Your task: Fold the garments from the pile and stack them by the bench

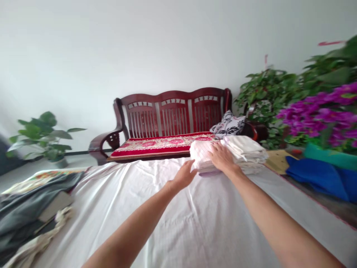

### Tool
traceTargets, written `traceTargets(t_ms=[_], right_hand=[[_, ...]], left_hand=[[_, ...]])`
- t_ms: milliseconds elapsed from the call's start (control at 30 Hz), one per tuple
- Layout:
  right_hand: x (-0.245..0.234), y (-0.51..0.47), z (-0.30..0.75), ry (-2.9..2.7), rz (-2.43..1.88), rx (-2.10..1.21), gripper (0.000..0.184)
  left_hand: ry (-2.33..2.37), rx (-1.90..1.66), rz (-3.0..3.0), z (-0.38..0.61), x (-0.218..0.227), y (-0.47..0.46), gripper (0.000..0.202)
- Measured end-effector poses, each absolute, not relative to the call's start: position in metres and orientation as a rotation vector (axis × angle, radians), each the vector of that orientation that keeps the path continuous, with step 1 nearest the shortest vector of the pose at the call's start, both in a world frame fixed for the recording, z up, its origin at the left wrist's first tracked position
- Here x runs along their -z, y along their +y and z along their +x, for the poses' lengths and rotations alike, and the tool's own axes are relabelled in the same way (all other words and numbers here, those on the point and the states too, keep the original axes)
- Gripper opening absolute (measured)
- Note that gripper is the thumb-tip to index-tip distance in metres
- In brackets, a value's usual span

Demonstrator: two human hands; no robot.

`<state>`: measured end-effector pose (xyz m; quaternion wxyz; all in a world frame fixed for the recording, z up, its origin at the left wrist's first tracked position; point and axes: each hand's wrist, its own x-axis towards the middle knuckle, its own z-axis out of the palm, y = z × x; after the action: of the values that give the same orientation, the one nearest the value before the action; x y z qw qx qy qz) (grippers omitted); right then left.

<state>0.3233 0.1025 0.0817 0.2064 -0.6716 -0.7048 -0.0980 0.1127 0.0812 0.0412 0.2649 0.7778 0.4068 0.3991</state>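
A stack of folded pale pink and cream cloths [245,150] lies at the far right of a table covered by a white sheet [156,208]. My right hand [221,156] rests flat on top of the pink folded cloth [200,152], fingers stretched out. Fingers extended, my left hand [185,175] touches that cloth's lower left edge near the sheet.
A dark red wooden bench [173,119] with a red floral cushion and a patterned pillow [228,124] stands behind the table. Dark clothes and a book [36,208] lie at the left. Plants with purple flowers [320,115] and blue cloth [320,175] fill the right; a potted plant [41,136] sits far left.
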Motion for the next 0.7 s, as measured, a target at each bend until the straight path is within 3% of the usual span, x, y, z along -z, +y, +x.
traceTargets(t_ms=[133,300,433,600,700], right_hand=[[-0.067,0.083,0.281,-1.991,-1.538,0.382,0.045],[-0.019,0.064,0.205,-2.198,-1.272,0.042,0.041],[0.003,0.035,0.141,-2.320,-1.183,-0.200,0.036],[0.008,0.002,0.079,-2.404,-1.053,-0.396,0.033],[0.008,-0.010,0.055,-2.416,-1.018,-0.462,0.035]], left_hand=[[1.129,-0.926,2.233,0.027,-0.038,0.013,0.040],[1.482,-0.817,2.146,-0.094,-0.036,-0.064,0.032],[2.027,-0.762,1.998,-0.182,-0.044,-0.112,0.032],[2.793,-0.444,1.623,-0.279,-0.067,-0.148,0.055],[2.991,-0.431,1.292,-0.330,-0.076,-0.151,0.069]])
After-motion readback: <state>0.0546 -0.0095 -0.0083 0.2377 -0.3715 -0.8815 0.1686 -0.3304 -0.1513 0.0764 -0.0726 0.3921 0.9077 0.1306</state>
